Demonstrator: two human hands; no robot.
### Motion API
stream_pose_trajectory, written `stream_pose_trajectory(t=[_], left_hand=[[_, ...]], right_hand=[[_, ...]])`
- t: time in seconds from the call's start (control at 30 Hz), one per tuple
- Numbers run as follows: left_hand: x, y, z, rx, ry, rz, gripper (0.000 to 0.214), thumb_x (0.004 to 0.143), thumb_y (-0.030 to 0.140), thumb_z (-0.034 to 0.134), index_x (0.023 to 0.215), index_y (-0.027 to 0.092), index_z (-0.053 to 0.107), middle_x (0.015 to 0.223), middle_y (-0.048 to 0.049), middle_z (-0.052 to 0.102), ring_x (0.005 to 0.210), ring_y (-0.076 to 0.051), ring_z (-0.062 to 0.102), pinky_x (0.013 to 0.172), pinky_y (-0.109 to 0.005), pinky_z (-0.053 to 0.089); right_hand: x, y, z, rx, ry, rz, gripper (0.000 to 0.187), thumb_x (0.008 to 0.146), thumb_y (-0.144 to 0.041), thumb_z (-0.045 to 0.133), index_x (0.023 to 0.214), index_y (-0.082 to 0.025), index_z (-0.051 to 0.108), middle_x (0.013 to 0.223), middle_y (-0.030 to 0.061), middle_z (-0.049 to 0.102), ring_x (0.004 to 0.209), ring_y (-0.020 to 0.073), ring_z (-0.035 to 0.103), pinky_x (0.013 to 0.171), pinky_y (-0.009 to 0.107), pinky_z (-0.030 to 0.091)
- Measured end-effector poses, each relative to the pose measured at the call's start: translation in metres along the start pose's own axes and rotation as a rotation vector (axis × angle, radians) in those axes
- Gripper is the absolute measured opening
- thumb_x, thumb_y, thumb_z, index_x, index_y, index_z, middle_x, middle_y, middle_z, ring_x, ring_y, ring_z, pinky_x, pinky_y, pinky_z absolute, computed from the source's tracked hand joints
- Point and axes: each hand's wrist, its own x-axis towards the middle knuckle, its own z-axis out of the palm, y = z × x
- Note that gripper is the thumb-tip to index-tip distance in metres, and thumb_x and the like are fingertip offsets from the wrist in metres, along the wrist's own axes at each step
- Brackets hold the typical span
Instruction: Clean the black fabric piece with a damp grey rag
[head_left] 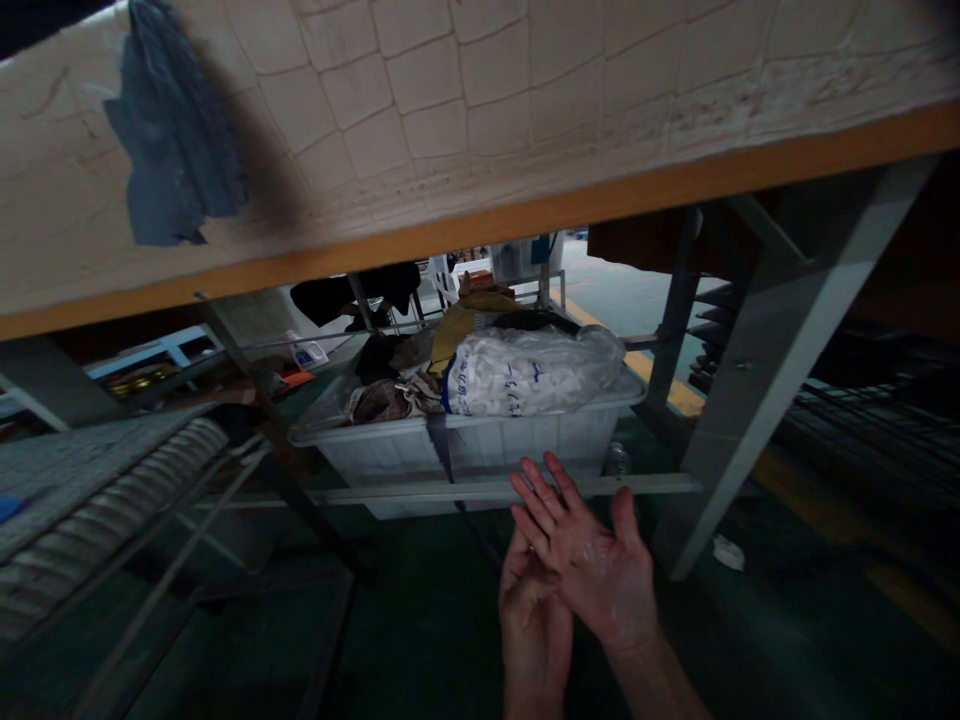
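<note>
My right hand (604, 580) is palm up with its fingers stretched out and thumb apart. Whitish, shiny smears show on its palm, and nothing lies in it. Beneath and to the left, my left hand (534, 625) touches the side of the right one. Its fingers look extended, partly hidden behind the right hand. Beyond both hands, under the table, stands a white plastic tub (382, 445) heaped with cloth and bags. A clear plastic bag (532, 370) with blue lettering rests on top, and a dark strap (441, 450) hangs over the tub's front.
Overhead is a covered table (465, 90) with an orange edge (375, 240) and a blue-grey cloth (180, 130) hanging from it. A metal leg (780, 370) and a crossbar (480, 491) frame the space. A padded rack (112, 510) stands left; a white scrap (727, 552) lies right.
</note>
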Motion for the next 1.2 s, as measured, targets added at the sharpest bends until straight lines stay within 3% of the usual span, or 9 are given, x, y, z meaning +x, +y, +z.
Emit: stream_pose_trajectory(t=[0.1, 0.23, 0.47, 0.57, 0.67, 0.83, 0.9, 1.03, 1.2], left_hand=[[-0.001, -0.005, 0.002, 0.084, 0.009, -0.001, 0.054, 0.064, 0.008, 0.06, 0.115, 0.026, 0.055, 0.133, -0.0039, 0.047, 0.123, -0.02, 0.042, 0.099, -0.031, 0.038], [-0.002, -0.013, 0.007, 0.203, 0.102, -0.044, 0.078, 0.07, 0.005, 0.054, 0.137, 0.03, 0.021, 0.148, -0.0019, 0.021, 0.13, -0.015, 0.031, 0.101, -0.027, 0.036], [-0.002, -0.012, 0.008, 0.089, 0.094, -0.058, 0.103, 0.049, -0.002, 0.049, 0.14, 0.026, 0.01, 0.148, -0.005, 0.02, 0.13, -0.022, 0.031, 0.092, -0.027, 0.044], [-0.003, -0.011, 0.005, 0.06, -0.005, -0.069, 0.1, 0.052, -0.002, 0.053, 0.139, 0.03, 0.015, 0.145, -0.004, 0.029, 0.13, -0.021, 0.032, 0.099, -0.031, 0.039], [-0.002, -0.016, 0.001, 0.119, -0.036, -0.068, 0.083, 0.061, 0.003, 0.06, 0.134, 0.032, 0.031, 0.141, -0.0032, 0.037, 0.127, -0.02, 0.036, 0.102, -0.032, 0.035], [0.004, -0.026, -0.002, 0.331, -0.047, 0.017, 0.053, 0.073, 0.026, 0.064, 0.124, 0.027, 0.048, 0.136, -0.0046, 0.044, 0.126, -0.023, 0.038, 0.104, -0.033, 0.033], [0.006, -0.025, -0.003, 0.479, 0.002, 0.073, 0.051, 0.075, 0.035, 0.061, 0.123, 0.024, 0.049, 0.132, -0.0068, 0.049, 0.122, -0.024, 0.042, 0.101, -0.034, 0.035], [0.009, -0.014, -0.005, 0.797, 0.228, 0.18, 0.048, 0.082, 0.049, 0.045, 0.116, 0.016, 0.056, 0.117, -0.0107, 0.06, 0.11, -0.023, 0.053, 0.094, -0.032, 0.04], [0.011, 0.001, -0.008, 0.721, 0.315, 0.258, 0.053, 0.077, 0.054, 0.05, 0.115, 0.018, 0.057, 0.121, -0.0114, 0.057, 0.113, -0.022, 0.051, 0.095, -0.03, 0.04]], right_hand=[[0.001, 0.0, -0.001, -0.025, -0.004, -0.033, 0.074, 0.078, -0.07, 0.031, 0.135, -0.022, 0.03, 0.139, 0.011, 0.037, 0.128, 0.0234, 0.032, 0.11, 0.041, 0.016], [0.002, 0.0, -0.005, -0.086, -0.02, -0.071, 0.074, 0.079, -0.069, 0.029, 0.136, -0.021, 0.029, 0.137, 0.0131, 0.038, 0.128, 0.025, 0.032, 0.11, 0.043, 0.01], [0.002, -0.005, -0.004, -0.054, -0.041, -0.04, 0.074, 0.078, -0.071, 0.029, 0.134, -0.023, 0.034, 0.139, 0.0106, 0.036, 0.128, 0.0266, 0.031, 0.11, 0.045, 0.014], [0.002, -0.008, -0.002, -0.011, -0.055, -0.039, 0.073, 0.077, -0.071, 0.03, 0.134, -0.024, 0.034, 0.142, 0.0074, 0.031, 0.129, 0.0272, 0.029, 0.107, 0.043, 0.024], [0.002, -0.012, -0.002, 0.015, -0.065, -0.049, 0.074, 0.078, -0.071, 0.03, 0.134, -0.024, 0.034, 0.144, 0.0054, 0.028, 0.129, 0.0272, 0.028, 0.101, 0.04, 0.036], [0.001, -0.017, -0.006, 0.033, -0.052, -0.059, 0.071, 0.08, -0.068, 0.031, 0.136, -0.025, 0.029, 0.143, 0.0048, 0.03, 0.122, 0.0221, 0.041, 0.086, 0.031, 0.049], [0.0, -0.016, -0.008, 0.032, -0.035, -0.048, 0.07, 0.08, -0.068, 0.032, 0.135, -0.025, 0.031, 0.142, 0.0045, 0.033, 0.121, 0.021, 0.043, 0.088, 0.031, 0.048], [-0.002, -0.005, -0.011, 0.055, -0.008, 0.0, 0.074, 0.081, -0.067, 0.032, 0.128, -0.012, 0.043, 0.138, 0.0068, 0.038, 0.127, 0.0202, 0.033, 0.1, 0.03, 0.039], [-0.004, 0.015, -0.017, 0.092, 0.022, 0.102, 0.07, 0.084, -0.063, 0.03, 0.124, -0.009, 0.047, 0.136, 0.0055, 0.041, 0.127, 0.0171, 0.033, 0.103, 0.026, 0.036]])
